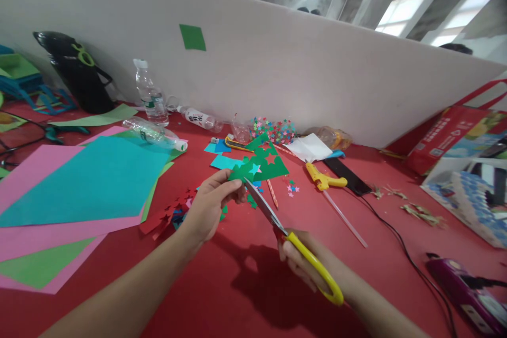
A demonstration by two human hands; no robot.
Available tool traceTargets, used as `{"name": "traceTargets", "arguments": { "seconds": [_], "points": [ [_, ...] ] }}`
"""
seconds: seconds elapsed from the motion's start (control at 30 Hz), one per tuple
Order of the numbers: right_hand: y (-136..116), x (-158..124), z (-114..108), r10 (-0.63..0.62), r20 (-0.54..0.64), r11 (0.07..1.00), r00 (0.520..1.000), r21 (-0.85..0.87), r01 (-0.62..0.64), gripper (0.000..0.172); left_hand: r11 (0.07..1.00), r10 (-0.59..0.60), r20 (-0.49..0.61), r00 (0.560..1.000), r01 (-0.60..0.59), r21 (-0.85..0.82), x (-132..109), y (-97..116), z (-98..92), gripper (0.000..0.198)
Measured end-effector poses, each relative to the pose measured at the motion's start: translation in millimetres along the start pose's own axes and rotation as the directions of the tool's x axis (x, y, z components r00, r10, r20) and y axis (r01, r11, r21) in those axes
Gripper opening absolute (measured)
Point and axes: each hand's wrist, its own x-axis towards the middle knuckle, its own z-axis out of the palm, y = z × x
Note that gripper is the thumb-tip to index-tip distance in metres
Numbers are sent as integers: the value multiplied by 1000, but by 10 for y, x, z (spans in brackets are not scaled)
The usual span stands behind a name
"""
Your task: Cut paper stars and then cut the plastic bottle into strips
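Observation:
My left hand (216,198) pinches the near left corner of a sheet of green paper (277,163) that has star-shaped holes in it. Through the holes, some light blue and red shows from below. My right hand (303,253) grips a pair of scissors (317,264) with yellow handles. The blades point up and left, and their tips meet the paper's edge close to my left fingertips. Whether the blades are fully closed is hard to see. Small paper stars (292,189) lie on the table past the scissors, and red star-cut scraps (166,216) lie beside my left wrist.
Coloured paper sheets (91,179) cover the left side. Plastic bottles (152,95) and a black flask (79,74) stand or lie along the white partition. A yellow glue gun (322,177), a phone (348,175), a cable and a purple power strip (467,290) are at right.

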Motion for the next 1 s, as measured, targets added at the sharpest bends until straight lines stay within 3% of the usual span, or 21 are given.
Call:
{"name": "traceTargets", "arguments": {
  "seconds": [0.63,1.0],
  "points": [
    [-88,7,33,121,14,985,993,124,-121,67,998,50,2,999,-50,30,33,-4,-25,4],
    [-79,7,19,127,5,989,992,79,-127,67,995,80,18,997,-81,62,24,-9,-23,5]
  ]
}}
